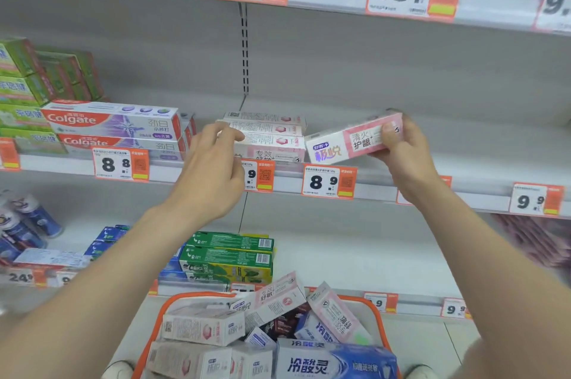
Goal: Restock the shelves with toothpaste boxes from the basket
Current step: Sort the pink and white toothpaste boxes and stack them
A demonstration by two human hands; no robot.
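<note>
My right hand (398, 144) grips the right end of a pink and white toothpaste box (346, 140), held tilted just above the middle shelf (401, 190). To its left lies a stack of pink and white boxes (272, 134) on the same shelf. My left hand (213, 165) reaches to that stack with fingers apart, fingertips at its left end, holding nothing. Below, the orange-rimmed basket (167, 304) holds several toothpaste boxes (272, 301), pink ones and blue ones.
Colgate boxes (114, 125) and green boxes (27, 88) fill the middle shelf's left part. Bare shelf room lies right of the held box. The lower shelf carries green boxes (228, 252) and blue tubes (27, 224). Orange price tags (329, 182) line the shelf edges.
</note>
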